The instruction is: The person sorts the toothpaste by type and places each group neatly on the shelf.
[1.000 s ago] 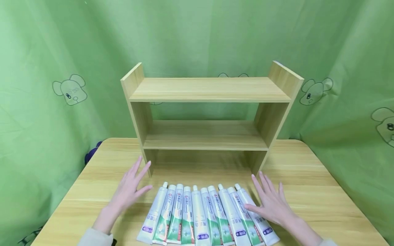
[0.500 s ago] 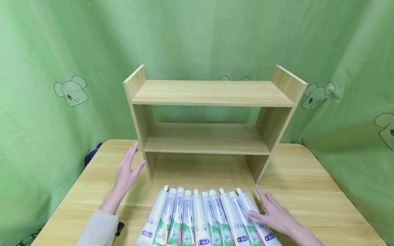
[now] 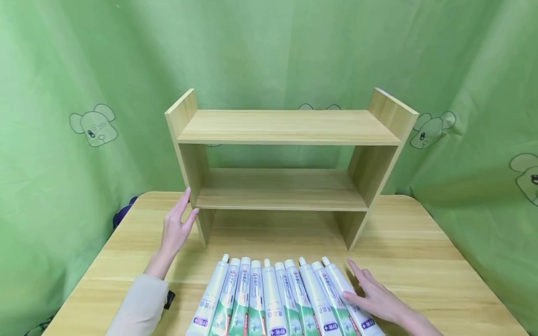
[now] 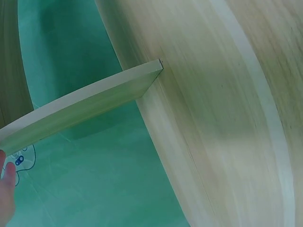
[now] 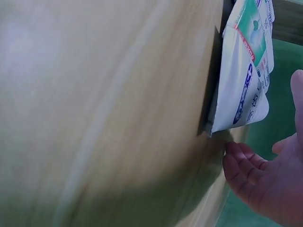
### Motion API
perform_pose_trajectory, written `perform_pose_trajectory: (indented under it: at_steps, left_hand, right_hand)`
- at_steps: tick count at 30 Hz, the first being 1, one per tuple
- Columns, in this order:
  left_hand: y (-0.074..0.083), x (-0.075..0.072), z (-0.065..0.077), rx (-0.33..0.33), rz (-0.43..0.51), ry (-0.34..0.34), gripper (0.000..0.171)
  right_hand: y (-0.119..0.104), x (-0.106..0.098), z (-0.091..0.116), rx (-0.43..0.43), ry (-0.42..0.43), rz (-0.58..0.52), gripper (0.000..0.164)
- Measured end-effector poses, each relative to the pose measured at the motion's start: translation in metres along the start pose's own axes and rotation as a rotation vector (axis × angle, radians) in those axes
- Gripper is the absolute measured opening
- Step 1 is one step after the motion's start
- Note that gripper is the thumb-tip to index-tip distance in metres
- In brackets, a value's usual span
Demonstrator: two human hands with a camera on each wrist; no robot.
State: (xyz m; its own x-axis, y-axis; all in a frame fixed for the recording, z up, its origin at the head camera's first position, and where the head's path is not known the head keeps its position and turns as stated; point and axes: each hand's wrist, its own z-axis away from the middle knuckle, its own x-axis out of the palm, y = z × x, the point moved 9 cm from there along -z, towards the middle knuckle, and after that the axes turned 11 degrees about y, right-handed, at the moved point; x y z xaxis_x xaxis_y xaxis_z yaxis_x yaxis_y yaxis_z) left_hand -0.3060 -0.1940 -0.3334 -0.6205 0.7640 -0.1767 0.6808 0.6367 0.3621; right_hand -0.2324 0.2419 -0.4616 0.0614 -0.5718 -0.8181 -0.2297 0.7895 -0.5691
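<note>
My left hand [image 3: 174, 228] is beside the left side panel [image 3: 191, 172] of the wooden shelf, fingers straight and fingertips right at the panel's front edge. In the left wrist view only a little of that hand [image 4: 5, 194] shows at the left border. A row of white toothpaste tubes [image 3: 275, 298], several with green lower halves, lies fanned out in front of the shelf, caps toward it. At the row's right end, my right hand [image 3: 376, 296] hovers with its thumb overlapping the last tube [image 3: 350, 298]. It holds nothing; the right wrist view shows its fingers loosely bent near that tube's flat end.
The two-tier shelf [image 3: 290, 126] stands at the back of the wooden table [image 3: 433, 266]. Green curtains [image 3: 269, 51] with mouse drawings hang behind and around. Something purple [image 3: 123, 213] shows past the table's left edge, and a small black object [image 3: 169, 299] is beside the left sleeve.
My left hand has moved forward and turned toward the shelf's left panel, its spread fingers drawn closer together. My right hand has lowered slightly, its fingers less spread. The tubes stay in place.
</note>
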Motion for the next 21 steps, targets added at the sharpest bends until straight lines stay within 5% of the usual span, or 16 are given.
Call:
perform_pose_trajectory:
  at_steps: [6, 12, 21]
  left_hand:
    - [-0.002, 0.000, -0.001, 0.041, -0.011, 0.030, 0.061]
    - [-0.005, 0.001, 0.000, 0.067, -0.011, 0.047, 0.067]
    - [-0.005, 0.001, 0.001, 0.091, -0.012, 0.065, 0.070]
  right_hand:
    - [-0.004, 0.002, 0.002, -0.058, -0.035, -0.125, 0.081]
    - [-0.005, 0.005, 0.000, -0.099, -0.029, -0.122, 0.081]
    - [0.001, 0.016, -0.001, -0.018, -0.099, -0.248, 0.081]
